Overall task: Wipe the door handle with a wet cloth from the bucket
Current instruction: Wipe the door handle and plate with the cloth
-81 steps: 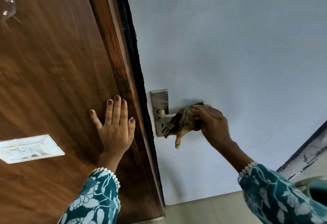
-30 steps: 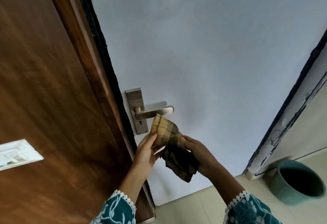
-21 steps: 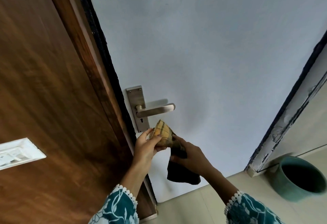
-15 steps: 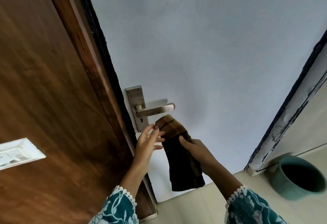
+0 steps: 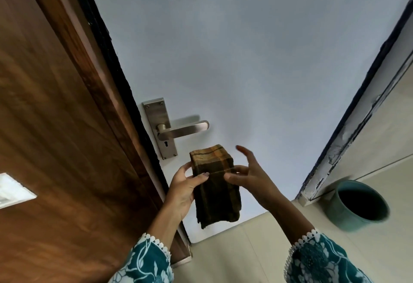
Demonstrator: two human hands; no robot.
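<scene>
Hands pinch folded plaid cloth below brushed-metal lever handle.

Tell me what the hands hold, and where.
The left hand grips the folded cloth at its middle, thumb in front; the right hand touches its right edge.

One wide-angle camera, worn on the head, looks forward and down at the pale door from close by. The handle sits near mid-frame, with the left hand, right hand and cloth just under it and the bucket at lower right.
</scene>
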